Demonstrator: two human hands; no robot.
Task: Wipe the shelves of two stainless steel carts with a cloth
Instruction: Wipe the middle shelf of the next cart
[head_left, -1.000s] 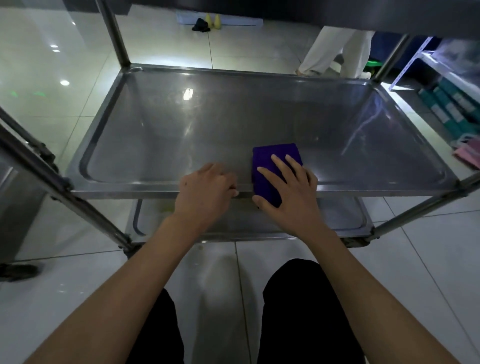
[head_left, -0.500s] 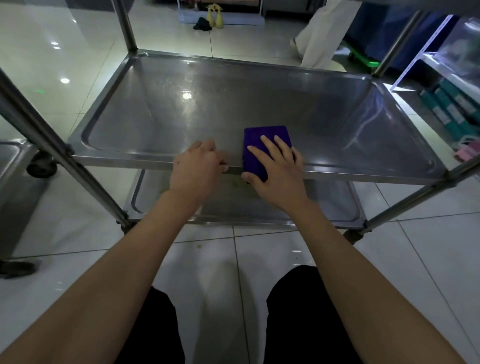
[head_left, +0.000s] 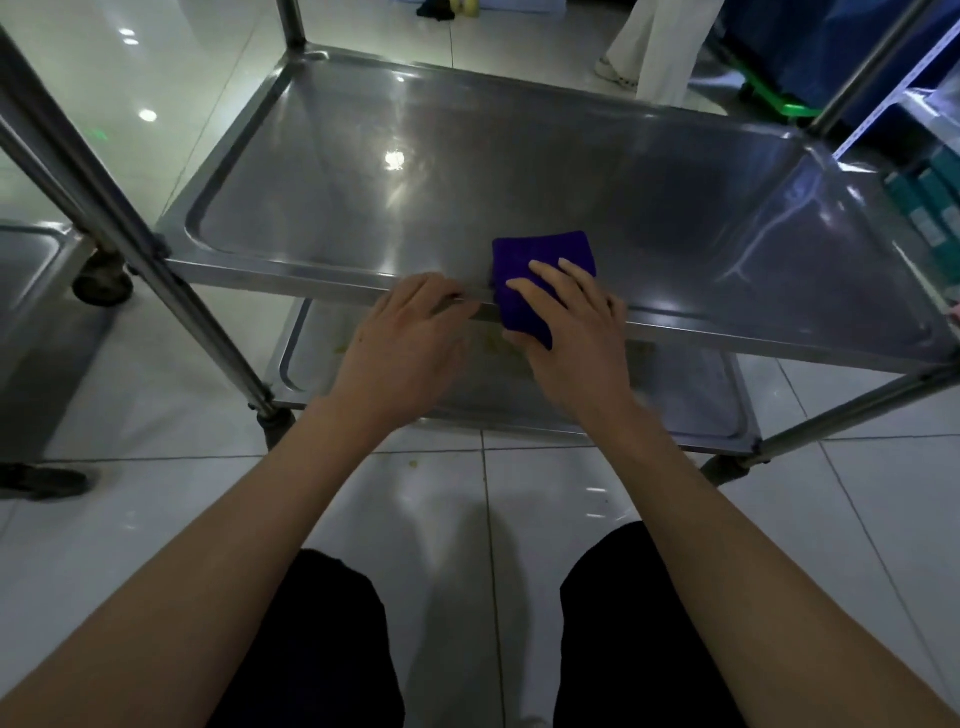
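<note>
Far left: a corner of a second steel cart (head_left: 31, 291) with a caster wheel (head_left: 101, 278) on the tiled floor (head_left: 441, 519). Centre: a stainless steel cart (head_left: 218, 275) with upright corner posts; its middle shelf (head_left: 467, 171), a shallow tray whose long axis runs left to right, fills most of the view, and a lower shelf (head_left: 691, 410) lies beneath it, carrying yellowish specks near its front.

The left hand (head_left: 402, 353) rests on the shelf's near rim, fingers close together and curled over the edge; whether they clasp it underneath cannot be told.

Just beside it, to the right, a folded purple cloth (head_left: 535, 260) lies draped over the same near rim, its long axis running front to back, far end pointing across the shelf. The right hand (head_left: 574, 332) presses it flat, fingers straight and slightly spread, thumb against the cloth's near left side.

Upper right: a person's pale trouser leg (head_left: 654, 57), a green-based trolley (head_left: 784, 106) and a rack of boxes (head_left: 930, 202).
</note>
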